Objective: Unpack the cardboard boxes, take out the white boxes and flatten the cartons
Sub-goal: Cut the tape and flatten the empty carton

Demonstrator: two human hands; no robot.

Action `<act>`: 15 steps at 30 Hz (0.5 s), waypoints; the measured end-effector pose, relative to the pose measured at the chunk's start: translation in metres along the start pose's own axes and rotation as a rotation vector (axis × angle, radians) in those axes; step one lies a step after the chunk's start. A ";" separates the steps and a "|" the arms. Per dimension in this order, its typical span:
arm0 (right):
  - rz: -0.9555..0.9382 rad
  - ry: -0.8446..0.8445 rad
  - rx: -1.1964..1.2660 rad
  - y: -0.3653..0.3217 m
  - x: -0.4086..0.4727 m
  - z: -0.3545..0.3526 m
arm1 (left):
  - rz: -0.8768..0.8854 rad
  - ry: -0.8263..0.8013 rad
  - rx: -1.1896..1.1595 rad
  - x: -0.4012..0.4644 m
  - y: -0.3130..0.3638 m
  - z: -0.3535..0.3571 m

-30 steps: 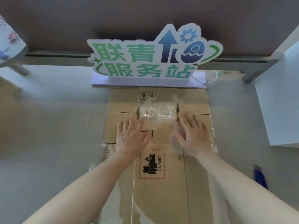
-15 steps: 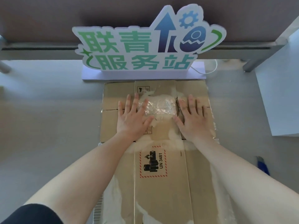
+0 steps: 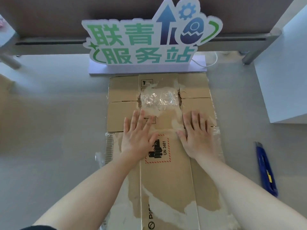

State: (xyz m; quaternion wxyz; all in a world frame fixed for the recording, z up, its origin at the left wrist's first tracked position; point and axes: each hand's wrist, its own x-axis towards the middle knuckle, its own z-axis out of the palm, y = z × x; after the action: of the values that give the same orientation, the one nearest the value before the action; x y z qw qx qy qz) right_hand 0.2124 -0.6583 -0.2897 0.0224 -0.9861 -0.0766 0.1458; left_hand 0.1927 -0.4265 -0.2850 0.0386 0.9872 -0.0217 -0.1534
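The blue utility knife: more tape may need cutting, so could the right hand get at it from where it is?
Probably yes. The blue utility knife lies on bare floor beside the flattened carton, on the right hand's side, with nothing between them.

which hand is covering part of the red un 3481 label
The left hand: its thumb overlaps the UN 3481 label. The right hand lies clear of it.

Sign [image 3: 146, 42] ahead (knife [image 3: 265, 170] right), floor [image 3: 54, 130] left.
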 end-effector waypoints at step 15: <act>-0.084 0.023 0.041 -0.020 -0.098 0.035 | 0.043 0.041 -0.061 -0.088 0.017 0.036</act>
State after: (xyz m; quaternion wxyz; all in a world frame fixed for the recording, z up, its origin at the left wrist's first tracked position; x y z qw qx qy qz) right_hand 0.1064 -0.6534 -0.2941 0.0497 -0.9829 -0.1148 0.1349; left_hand 0.0976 -0.4408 -0.2910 0.0725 0.9878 -0.0372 -0.1327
